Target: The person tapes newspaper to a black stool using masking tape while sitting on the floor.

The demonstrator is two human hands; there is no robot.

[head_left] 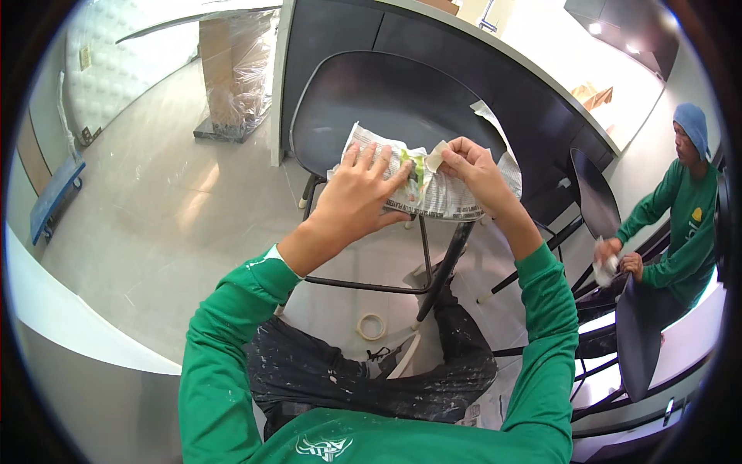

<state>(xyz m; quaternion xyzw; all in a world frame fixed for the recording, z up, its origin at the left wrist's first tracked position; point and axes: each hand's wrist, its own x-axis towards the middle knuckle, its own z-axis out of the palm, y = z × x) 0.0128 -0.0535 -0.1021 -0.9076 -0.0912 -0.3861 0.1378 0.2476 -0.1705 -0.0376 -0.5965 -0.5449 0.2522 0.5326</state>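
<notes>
A black chair (386, 97) stands in front of me, with a sheet of newspaper (452, 199) over the near edge of its seat. My left hand (348, 197) lies on the paper's left part, fingers stretched out and apart. Between the thumb and fingers of my right hand (481, 174) is a short piece of pale masking tape (435, 157), at the paper's upper edge. More newspaper (495, 124) runs along the seat's right edge. On the floor below the chair lies a roll of masking tape (372, 327), close to my shoe.
At the right a person (680, 216) in a green top holds a white cloth (606, 264) by another black chair (640, 336). A dark counter (332, 31) stands behind my chair. Farther left are a plastic-wrapped carton (232, 73) and a blue dolly (56, 197).
</notes>
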